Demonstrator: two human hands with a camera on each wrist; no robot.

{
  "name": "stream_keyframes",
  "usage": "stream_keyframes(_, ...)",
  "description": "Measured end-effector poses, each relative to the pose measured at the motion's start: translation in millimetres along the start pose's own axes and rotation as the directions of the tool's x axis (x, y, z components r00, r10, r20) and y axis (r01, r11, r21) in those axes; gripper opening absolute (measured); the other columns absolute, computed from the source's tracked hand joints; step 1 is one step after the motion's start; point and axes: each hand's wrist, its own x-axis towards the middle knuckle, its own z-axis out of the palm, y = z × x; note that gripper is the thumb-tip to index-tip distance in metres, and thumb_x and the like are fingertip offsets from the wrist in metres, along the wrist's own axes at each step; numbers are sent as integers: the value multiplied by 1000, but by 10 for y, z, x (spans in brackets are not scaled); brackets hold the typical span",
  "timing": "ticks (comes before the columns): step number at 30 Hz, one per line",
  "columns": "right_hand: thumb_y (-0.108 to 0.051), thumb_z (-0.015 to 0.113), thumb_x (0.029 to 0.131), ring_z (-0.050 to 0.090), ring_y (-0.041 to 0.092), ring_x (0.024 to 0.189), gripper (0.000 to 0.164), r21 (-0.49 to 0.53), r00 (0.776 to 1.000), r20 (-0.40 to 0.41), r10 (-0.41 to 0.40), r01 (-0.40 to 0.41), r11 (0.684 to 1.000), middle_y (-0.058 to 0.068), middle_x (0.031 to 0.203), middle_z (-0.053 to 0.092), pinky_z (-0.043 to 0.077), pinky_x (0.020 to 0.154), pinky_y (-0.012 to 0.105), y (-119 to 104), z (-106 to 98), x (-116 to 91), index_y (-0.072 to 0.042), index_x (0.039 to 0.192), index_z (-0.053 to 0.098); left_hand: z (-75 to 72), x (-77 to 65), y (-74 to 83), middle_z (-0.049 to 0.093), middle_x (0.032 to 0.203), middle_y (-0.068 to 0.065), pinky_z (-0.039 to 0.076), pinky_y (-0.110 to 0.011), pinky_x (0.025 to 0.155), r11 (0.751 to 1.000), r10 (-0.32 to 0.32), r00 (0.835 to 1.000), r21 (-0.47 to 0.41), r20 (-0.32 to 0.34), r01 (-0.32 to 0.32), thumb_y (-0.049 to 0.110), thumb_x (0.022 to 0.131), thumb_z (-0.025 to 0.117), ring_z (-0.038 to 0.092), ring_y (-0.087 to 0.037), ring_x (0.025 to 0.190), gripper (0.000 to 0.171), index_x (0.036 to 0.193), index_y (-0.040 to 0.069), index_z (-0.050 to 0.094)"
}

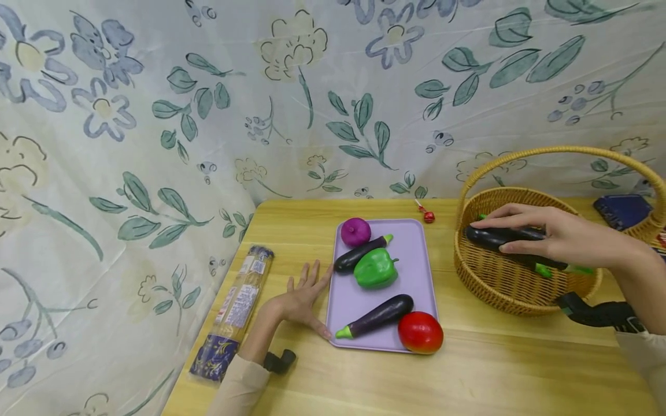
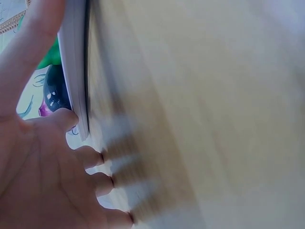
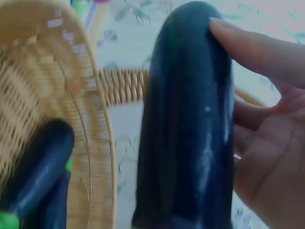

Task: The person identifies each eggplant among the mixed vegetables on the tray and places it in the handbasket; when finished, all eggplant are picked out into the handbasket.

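Observation:
In the head view my right hand (image 1: 551, 234) grips a dark eggplant (image 1: 486, 237) over the wicker basket (image 1: 489, 286), thumb on one side and fingers on the other. The right wrist view shows this eggplant (image 3: 188, 124) large, with other eggplants (image 3: 40, 167) lying inside the basket. My left hand (image 1: 302, 300) is spread flat beside the lilac tray (image 1: 418, 260), its forefinger and thumb right at the left rim. On that tray lie a purple onion (image 1: 356, 232), a green bell pepper (image 1: 376, 268), two eggplants (image 1: 382, 316) and a red round fruit (image 1: 420, 332).
A long clear packet with blue ends (image 1: 241, 300) lies along the table's left side. Behind the tray is a red lollipop (image 1: 428, 216). The basket's tall handle (image 1: 562, 150) arches over it, and a dark blue box (image 1: 621, 209) sits behind on the right.

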Motion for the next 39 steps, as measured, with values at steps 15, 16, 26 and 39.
stream_keyframes(15, -25, 80, 91, 61, 3, 108, 52, 36, 980, 29, 196, -197, 980, 19, 140, 67, 53, 81, 25, 366, 17, 132, -20, 141, 66, 3, -8, 1, -21, 170, -21, -8, -74, 123, 1000, -4, 1000, 9, -7, 4, 52, 65, 95, -22, -43, 158, 147, 167, 26, -7)
stream_keyframes(16, -25, 81, 90, 58, -4, 105, 51, 36, 982, 29, 185, -186, 982, 17, 138, 68, 51, 79, 21, 371, 40, 158, -20, 139, 68, 3, -11, 2, -21, 170, -21, -8, -74, 123, 1000, -3, 1000, 9, -7, 3, 52, 65, 95, -22, -43, 157, 147, 167, 26, -7)
stream_keyframes(26, -18, 84, 86, 67, 35, 120, 48, 88, 979, 73, 189, -195, 977, 19, 132, 72, 56, 88, 26, 387, 209, 402, -14, 132, 72, 13, -20, -18, -21, 170, -22, -8, -75, 122, 1000, 3, 1000, 4, -10, -3, 53, 66, 94, -22, -43, 158, 146, 167, 26, -8)
stream_keyframes(39, -11, 88, 79, 70, 35, 113, 51, 145, 970, 166, 175, -200, 969, 23, 128, 72, 60, 82, 27, 510, 354, 456, -6, 128, 74, 23, -12, -9, -22, 170, -21, -8, -74, 123, 1000, -8, 1000, -4, -6, 8, 52, 65, 95, -22, -42, 158, 147, 167, 26, -8)
